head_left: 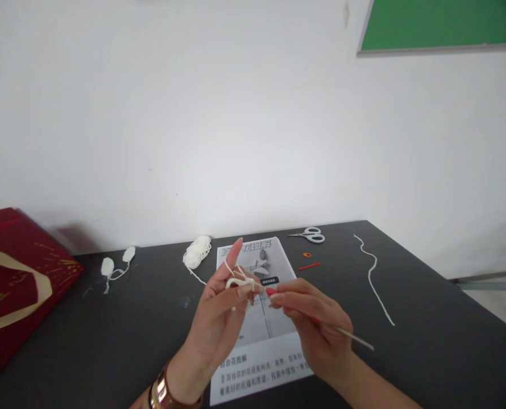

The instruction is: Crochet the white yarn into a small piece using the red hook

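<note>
We're early in the crochet: left hand [223, 309] pinches a small white yarn piece [239, 282] above the pattern sheet [259, 363], right hand [310, 318] clamped on the hook [342, 331] — yarn ball [197, 251] mostly unused.

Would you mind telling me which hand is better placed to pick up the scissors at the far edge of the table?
Probably the right hand: the scissors lie on its side. It would first need to set down the crochet hook. The left hand has white yarn wrapped over its fingers.
</note>
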### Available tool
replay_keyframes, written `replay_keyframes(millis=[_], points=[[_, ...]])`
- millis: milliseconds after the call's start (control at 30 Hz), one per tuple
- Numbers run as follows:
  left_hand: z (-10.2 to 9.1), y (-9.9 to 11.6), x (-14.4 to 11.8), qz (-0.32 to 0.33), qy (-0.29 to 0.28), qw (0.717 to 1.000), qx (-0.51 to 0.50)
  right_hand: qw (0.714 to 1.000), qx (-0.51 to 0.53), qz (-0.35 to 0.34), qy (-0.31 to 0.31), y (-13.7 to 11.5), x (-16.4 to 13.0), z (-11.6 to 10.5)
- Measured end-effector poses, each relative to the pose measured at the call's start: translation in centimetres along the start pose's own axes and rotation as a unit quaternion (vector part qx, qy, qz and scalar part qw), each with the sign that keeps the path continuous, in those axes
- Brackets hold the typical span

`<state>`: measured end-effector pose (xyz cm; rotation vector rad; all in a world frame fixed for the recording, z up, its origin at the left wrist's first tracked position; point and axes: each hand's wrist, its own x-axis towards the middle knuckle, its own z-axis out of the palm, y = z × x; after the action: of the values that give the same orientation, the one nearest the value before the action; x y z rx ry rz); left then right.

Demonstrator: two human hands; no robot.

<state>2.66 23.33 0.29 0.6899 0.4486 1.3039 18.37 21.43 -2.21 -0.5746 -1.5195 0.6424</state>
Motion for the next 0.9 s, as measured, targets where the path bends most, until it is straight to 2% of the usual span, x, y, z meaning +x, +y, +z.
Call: replay_keyframes(millis=[67, 133, 200, 267, 367, 433, 467, 533, 633, 733, 800, 900], points=[[-0.2, 0.1, 0.0, 0.003, -0.012, 1.0, 0.005, 0.986, 0.123, 0.103, 0.046, 0.2, 0.3, 0.4], [-0.4, 0.0, 0.1, 0.013, -0.022, 0.999, 0.033, 0.952, 0.218, 0.196, 0.084, 0.4, 0.7, 0.6], [-0.7, -0.3, 0.2, 0.034, -0.018, 0.996, 0.083, 0.928, 0.246, 0.258, 0.106, 0.4, 1.0, 0.7], [-0.8, -0.7, 0.3, 0.056, 0.016, 0.991, 0.122, 0.94, 0.199, 0.254, 0.115, 0.1, 1.0, 0.8], [-0.6, -1.1, 0.3, 0.06, 0.074, 0.989, 0.113, 0.98, 0.075, 0.157, 0.094, -0.4, 0.7, 0.8], [-0.3, -1.2, 0.2, 0.044, 0.083, 0.993, 0.076, 0.985, 0.059, 0.135, 0.091, -0.6, 0.5, 0.9], [-0.2, -1.1, 0.1, 0.037, 0.079, 0.994, 0.06, 0.979, 0.088, 0.157, 0.096, -0.5, 0.5, 0.9], [0.0, -0.9, -0.1, 0.029, 0.063, 0.997, 0.04, 0.948, 0.184, 0.229, 0.121, -0.2, 0.8, 0.9], [0.1, -0.6, -0.3, 0.026, 0.032, 0.999, 0.033, 0.873, 0.323, 0.341, 0.13, 0.2, 1.4, 0.9], [0.1, -0.4, -0.3, 0.019, 0.006, 0.999, 0.031, 0.814, 0.399, 0.403, 0.127, 0.5, 1.8, 0.9], [0.0, -0.4, -0.4, 0.018, -0.005, 0.999, 0.036, 0.798, 0.415, 0.418, 0.128, 0.6, 1.8, 0.9], [-0.1, -0.3, -0.4, 0.034, -0.027, 0.998, 0.046, 0.811, 0.406, 0.403, 0.123, 0.5, 2.0, 0.6]])
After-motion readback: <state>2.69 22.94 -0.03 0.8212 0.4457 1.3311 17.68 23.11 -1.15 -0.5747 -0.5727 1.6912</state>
